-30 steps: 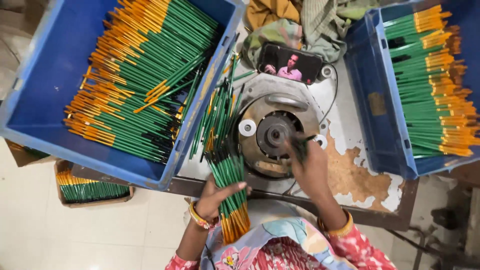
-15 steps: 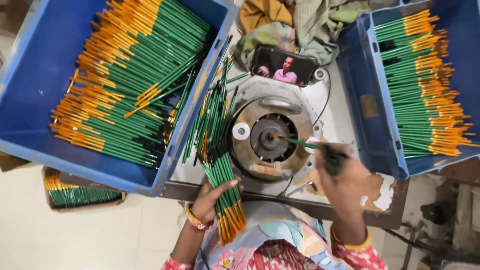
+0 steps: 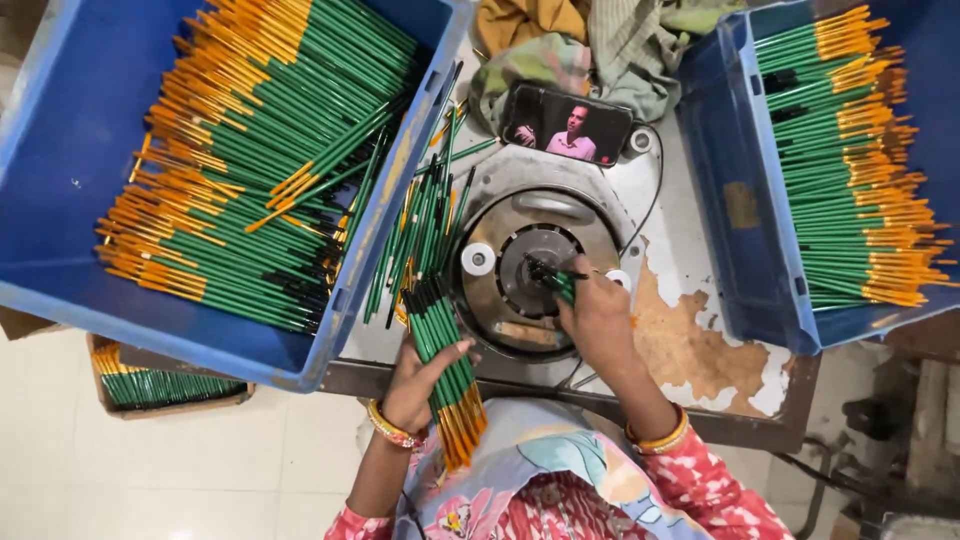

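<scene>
Holding a bundle [image 3: 440, 370] of green brushes in the left hand [image 3: 420, 385], fingers wrapped closed around its middle, orange ends pointing down toward the body, dark tips up beside the machine [image 3: 535, 265]. Gripping one single brush [image 3: 560, 280] in the right hand [image 3: 598, 320], fingers pinched shut on the handle, dark tip pressed into the round hub at the machine centre, just beyond the fingertips. Lying loose just past the left fingers, between crate and machine, a small pile of brushes [image 3: 420, 220].

Judging from this, work somewhere in the middle: left crate [image 3: 60, 180], well beyond the left fingers, filled about half with green and orange brushes; right crate [image 3: 760, 270], away to the outer side of the right fingers, also holding many stacked brushes. Not possible to tell which crate is finished stock and which is waiting. Many brushes in the bundle not yet put to the machine, as it seems.

Farther off, past the machine, a phone [image 3: 567, 125] with lit screen leaning on crumpled cloth [image 3: 560, 40].

Hard to see: what the hub does to the tip, covered partly by the right fingers. A box [image 3: 160, 385] under the left crate mostly hidden. Both crates cut off at the picture edges, also the table [image 3: 700, 350] with its worn patch.
</scene>
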